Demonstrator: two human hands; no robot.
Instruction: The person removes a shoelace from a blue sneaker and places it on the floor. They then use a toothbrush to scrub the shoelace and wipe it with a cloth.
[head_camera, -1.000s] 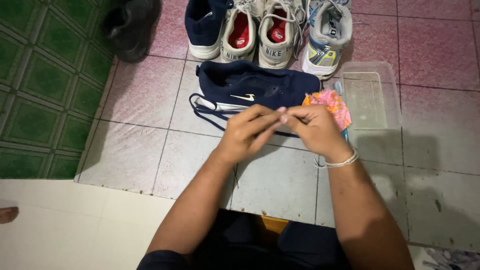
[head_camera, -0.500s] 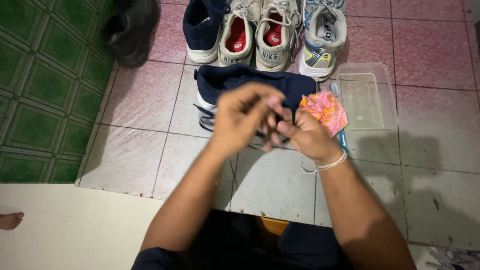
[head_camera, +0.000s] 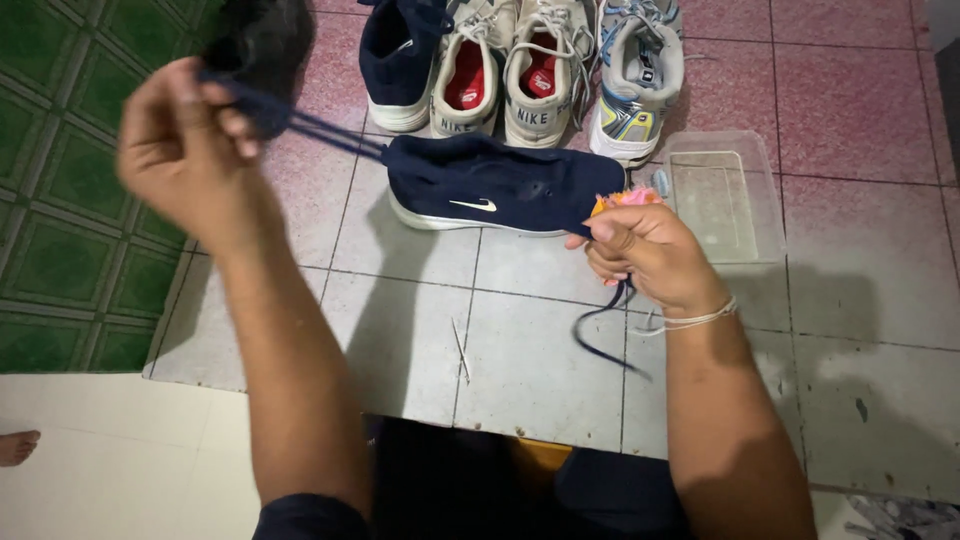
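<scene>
A: State the position of the navy shoe (head_camera: 500, 187).

B: It lies on its side on the pink tile floor (head_camera: 850, 90), centre of the frame. Its long axis runs left to right, sole edge toward the bottom of the frame.

A: And the dark lace (head_camera: 320, 130)?

B: It runs taut from the shoe's left end up to the upper left of the frame. There the left hand (head_camera: 180, 150) is raised and closed on it. A second loose end (head_camera: 600, 345) hangs below the right hand (head_camera: 650, 260).

A: State of the right hand?

B: Fingers curled shut, pinching the lace just below the shoe's right end. A pink cloth (head_camera: 625, 198) sits right behind it.

A: Which hand is nearer the shoe?

B: The right, almost touching it. The left is well apart, along the lace line.

A: Other items?

B: A row of sneakers (head_camera: 530, 70) along the top and a clear plastic tray (head_camera: 722, 195) at right.
</scene>
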